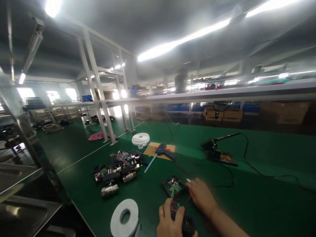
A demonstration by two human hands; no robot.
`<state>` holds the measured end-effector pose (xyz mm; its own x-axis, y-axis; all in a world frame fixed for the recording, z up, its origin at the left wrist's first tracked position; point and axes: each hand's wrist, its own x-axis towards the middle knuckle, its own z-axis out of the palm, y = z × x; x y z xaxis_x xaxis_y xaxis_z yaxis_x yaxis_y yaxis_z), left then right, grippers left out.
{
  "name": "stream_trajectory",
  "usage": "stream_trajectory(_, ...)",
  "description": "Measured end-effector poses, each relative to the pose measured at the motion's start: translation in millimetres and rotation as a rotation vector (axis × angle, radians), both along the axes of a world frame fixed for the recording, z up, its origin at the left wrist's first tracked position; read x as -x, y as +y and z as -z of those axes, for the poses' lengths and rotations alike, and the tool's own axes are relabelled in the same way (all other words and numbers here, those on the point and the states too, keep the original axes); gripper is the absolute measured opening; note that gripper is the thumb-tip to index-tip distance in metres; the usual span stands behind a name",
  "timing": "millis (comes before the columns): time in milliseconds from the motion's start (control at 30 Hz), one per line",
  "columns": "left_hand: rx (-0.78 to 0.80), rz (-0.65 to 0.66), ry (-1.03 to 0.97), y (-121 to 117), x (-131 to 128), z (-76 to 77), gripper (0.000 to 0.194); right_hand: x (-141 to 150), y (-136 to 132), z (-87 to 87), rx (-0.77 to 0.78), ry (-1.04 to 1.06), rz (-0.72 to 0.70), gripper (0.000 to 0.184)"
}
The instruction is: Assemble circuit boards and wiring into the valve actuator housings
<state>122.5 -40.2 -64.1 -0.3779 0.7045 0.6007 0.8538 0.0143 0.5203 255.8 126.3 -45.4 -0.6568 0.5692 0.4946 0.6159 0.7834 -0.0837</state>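
My left hand [170, 219] is closed around a black housing [189, 225] with a clear part near its top, at the bottom of the view. Just to its right, my right hand [201, 197] has its fingers pressed together beside an open black case [168, 189] holding a green circuit board [174, 188]. A small white tip [189, 180] shows at the right fingertips; what it belongs to is hidden. Red wires [188, 202] run between the open case and the black housing.
A roll of white tape [125, 218] lies front left, near several black assemblies with metal fittings [120, 168]. Behind are a glue gun [164, 151] on cardboard [150, 149] and a white reel [140, 139]. A soldering iron stand [218, 153] with a trailing cable is at right.
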Motion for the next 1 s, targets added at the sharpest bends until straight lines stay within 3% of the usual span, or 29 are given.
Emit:
stream_trajectory(133,-0.02,0.243,0.057,-6,0,-16.0,0.065,-66,-53,-2.8,-0.099,-0.022,0.035,0.025)
stream_trajectory(300,0.043,0.581,0.269,-17,0,-34.4,0.079,-148,-157,-15.6,-0.1,-0.086,0.173,0.024)
stream_trajectory(400,0.091,0.7,0.34,-19,3,-42.1,0.086,-165,-211,-15.2,-0.079,-0.083,0.207,0.022)
stream_trajectory(500,0.143,0.789,0.391,-20,7,-52.4,0.089,-161,-244,-3.6,-0.096,0.025,0.21,0.021)
stream_trajectory(600,0.152,0.781,0.46,-25,5,-63.4,0.087,-148,-258,8.3,-0.084,0.146,0.232,0.021)
stream_trajectory(700,0.069,0.765,0.523,-37,-9,-64.9,0.076,-138,-260,9.4,0.005,0.234,0.25,0.019)
stream_trajectory(800,-0.132,0.82,0.54,-50,-34,-55.9,0.047,-137,-258,0.5,0.199,0.357,0.2,0.014)
stream_trajectory(867,-0.164,0.847,0.499,-54,-48,-53.0,0.022,-142,-256,-8.0,0.293,0.406,0.154,0.015)
stream_trajectory(933,-0.041,0.861,0.43,-51,-57,-59.3,0.009,-148,-251,-17.7,0.327,0.392,0.122,0.017)
stream_trajectory(1000,0.186,0.83,0.367,-38,-62,-74.6,0.015,-154,-244,-28.7,0.335,0.317,0.089,0.02)
